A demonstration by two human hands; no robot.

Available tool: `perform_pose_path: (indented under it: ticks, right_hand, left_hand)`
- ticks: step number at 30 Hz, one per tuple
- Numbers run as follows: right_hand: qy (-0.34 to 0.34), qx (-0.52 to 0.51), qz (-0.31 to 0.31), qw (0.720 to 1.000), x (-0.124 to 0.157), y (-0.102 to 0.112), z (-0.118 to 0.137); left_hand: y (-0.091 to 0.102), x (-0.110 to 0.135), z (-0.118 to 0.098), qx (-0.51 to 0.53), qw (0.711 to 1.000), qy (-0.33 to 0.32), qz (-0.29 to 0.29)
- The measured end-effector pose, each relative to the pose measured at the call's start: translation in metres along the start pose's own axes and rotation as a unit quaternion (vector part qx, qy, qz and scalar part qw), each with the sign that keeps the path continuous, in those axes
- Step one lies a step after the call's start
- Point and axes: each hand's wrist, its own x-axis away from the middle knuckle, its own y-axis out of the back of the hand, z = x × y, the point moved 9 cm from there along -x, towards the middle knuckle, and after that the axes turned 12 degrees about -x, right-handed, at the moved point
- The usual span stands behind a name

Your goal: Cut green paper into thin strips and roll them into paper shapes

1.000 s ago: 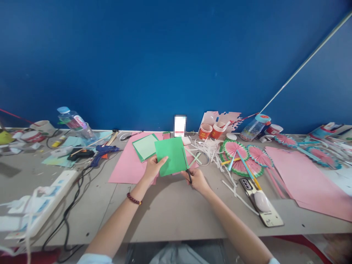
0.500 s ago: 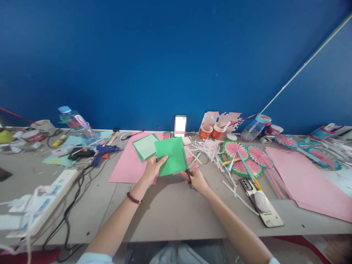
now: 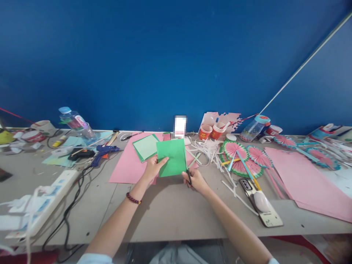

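Observation:
My left hand (image 3: 152, 169) pinches the lower left edge of a green paper sheet (image 3: 172, 157), held just above the grey table (image 3: 165, 209). Black-handled scissors (image 3: 187, 171) are gripped in my right hand (image 3: 195, 180), with the blades running up along the sheet's right edge. A thin green strip hangs partly cut at that edge. Under the sheet lies a large pink paper (image 3: 129, 161) with a light green square (image 3: 145, 146) on it.
Pink-and-green paper fans (image 3: 239, 156) and white paper strips (image 3: 206, 146) lie right of my hands. A phone (image 3: 261, 201), more pink sheets (image 3: 308, 183), red cups (image 3: 211, 131), a blue glue gun (image 3: 103, 152), a bottle (image 3: 74, 121), a power strip (image 3: 41, 205) and cables also crowd the table.
The green sheet has turned slightly, its top edge now more level, and the scissors have moved a little further up its right edge.

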Motion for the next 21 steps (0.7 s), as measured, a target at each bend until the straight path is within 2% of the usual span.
perform_pose_path:
  ticks: [13,21]
  right_hand:
    - [-0.004,-0.049,0.0,0.999,-0.003,0.001,-0.004]
    - [0.029,-0.042,0.006,0.999,-0.004,0.002,0.003]
  left_hand:
    - [-0.014,0.003,0.006,0.009,0.997,0.022,0.073]
    - [-0.019,0.006,0.006,0.012,0.994,0.04,0.099]
